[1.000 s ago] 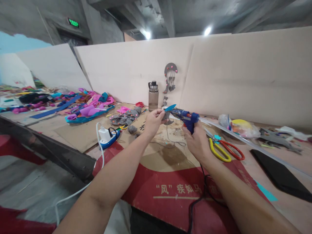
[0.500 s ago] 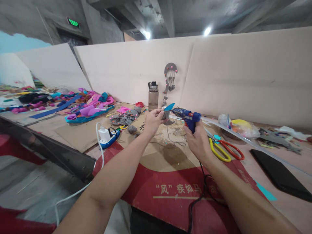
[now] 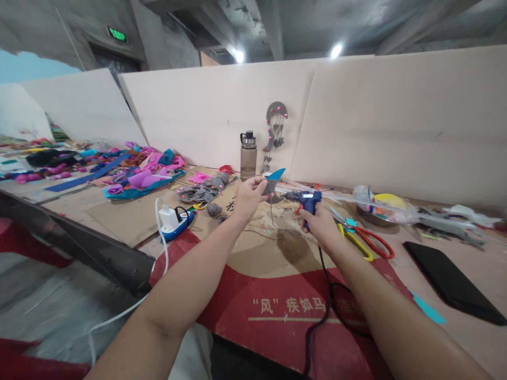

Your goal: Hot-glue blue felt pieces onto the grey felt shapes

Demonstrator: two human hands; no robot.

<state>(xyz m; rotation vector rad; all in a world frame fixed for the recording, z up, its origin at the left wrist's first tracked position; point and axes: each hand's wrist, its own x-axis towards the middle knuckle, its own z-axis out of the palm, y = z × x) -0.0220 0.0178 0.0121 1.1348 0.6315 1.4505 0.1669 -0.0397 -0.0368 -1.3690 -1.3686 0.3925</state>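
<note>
My left hand (image 3: 249, 197) pinches a grey felt piece (image 3: 274, 193), with a pointed blue felt piece (image 3: 276, 174) rising at its top edge. Whether the two are joined I cannot tell. A thin grey cord trails down below my fingers. In my right hand (image 3: 322, 224) is a blue hot glue gun (image 3: 311, 199), gripped by the handle, its nozzle pointing left. The nozzle sits low and to the right of the blue piece, apart from it. A black cable hangs from the handle over the red and brown cardboard (image 3: 253, 258).
Scissors (image 3: 372, 241) with red and yellow handles and a black phone (image 3: 451, 279) lie to the right. A water bottle (image 3: 248, 158) stands behind, beside a grey moon hanging (image 3: 277, 112). A power strip (image 3: 176, 227) and a pile of coloured felt (image 3: 146, 174) are at left.
My right hand has drawn the glue gun down and slightly back from the blue felt piece. The left hand stays nearly in place, and the blue piece shows a little more.
</note>
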